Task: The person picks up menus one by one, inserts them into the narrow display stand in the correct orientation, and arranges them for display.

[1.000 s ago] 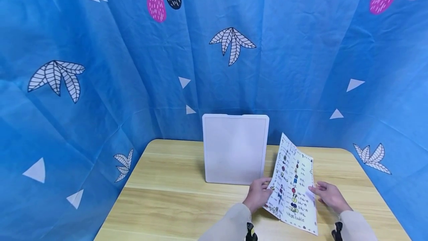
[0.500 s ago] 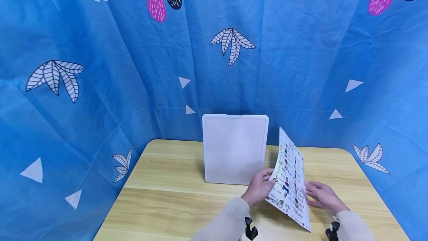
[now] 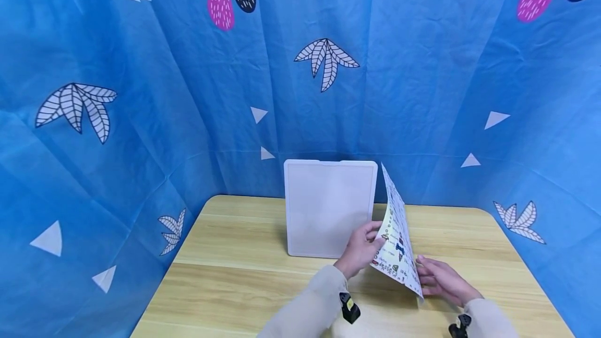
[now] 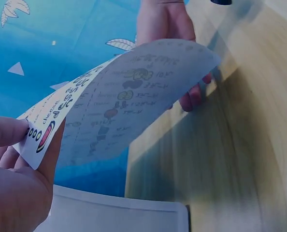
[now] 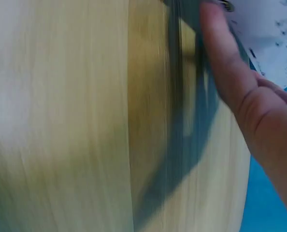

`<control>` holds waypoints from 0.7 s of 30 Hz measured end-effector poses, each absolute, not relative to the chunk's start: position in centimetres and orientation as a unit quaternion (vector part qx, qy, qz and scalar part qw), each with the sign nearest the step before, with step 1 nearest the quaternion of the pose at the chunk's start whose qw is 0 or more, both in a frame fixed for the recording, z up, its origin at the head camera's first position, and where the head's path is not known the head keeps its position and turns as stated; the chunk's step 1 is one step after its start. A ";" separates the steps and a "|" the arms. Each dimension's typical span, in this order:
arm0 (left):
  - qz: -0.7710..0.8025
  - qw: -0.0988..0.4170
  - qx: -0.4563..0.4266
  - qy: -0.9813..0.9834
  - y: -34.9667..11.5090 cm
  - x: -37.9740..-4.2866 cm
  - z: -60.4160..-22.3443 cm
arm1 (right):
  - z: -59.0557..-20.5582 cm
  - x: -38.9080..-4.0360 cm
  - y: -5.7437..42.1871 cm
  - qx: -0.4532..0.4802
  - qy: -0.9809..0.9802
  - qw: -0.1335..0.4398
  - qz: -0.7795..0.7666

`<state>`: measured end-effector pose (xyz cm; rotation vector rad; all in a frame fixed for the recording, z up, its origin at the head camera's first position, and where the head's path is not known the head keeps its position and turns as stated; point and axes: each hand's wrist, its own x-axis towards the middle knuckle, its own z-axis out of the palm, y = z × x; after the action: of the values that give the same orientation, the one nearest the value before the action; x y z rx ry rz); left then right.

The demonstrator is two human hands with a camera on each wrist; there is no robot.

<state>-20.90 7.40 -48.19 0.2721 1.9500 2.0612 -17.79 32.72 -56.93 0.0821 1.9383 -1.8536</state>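
Note:
A creased paper sheet (image 3: 399, 241), covered with small coloured drawings and handwritten words, stands tilted over the right half of the wooden table. My left hand (image 3: 359, 252) pinches its left edge, thumb on the drawn face and fingers behind. From the left wrist, the sheet (image 4: 129, 96) curves away, its drawings showing faintly through the back. My right hand (image 3: 443, 280) is at the lower right edge, fingers loosely extended beside the paper. In the right wrist view, the thumb side of that hand (image 5: 250, 96) overlaps the sheet's edge; the other fingers are mostly hidden.
A white square board (image 3: 331, 207) stands upright at the back of the table (image 3: 235, 275), just left of the sheet. Behind the table hangs a blue patterned curtain (image 3: 418, 93). Each sleeve carries a small black device at the wrist.
The sheet has been lifted and turned to the left, now seen more edge-on. My left hand has risen slightly with it; my right hand has moved left along with its right edge.

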 end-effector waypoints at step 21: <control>0.652 0.085 0.097 0.747 4.9 -21.5 -47.5 | -52.6 -20.3 35.0 0.113 0.739 0.056 -0.662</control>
<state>-21.53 4.93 -47.48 0.2905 2.2275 1.9454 -20.31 35.03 -52.63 0.3442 2.2414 -2.0084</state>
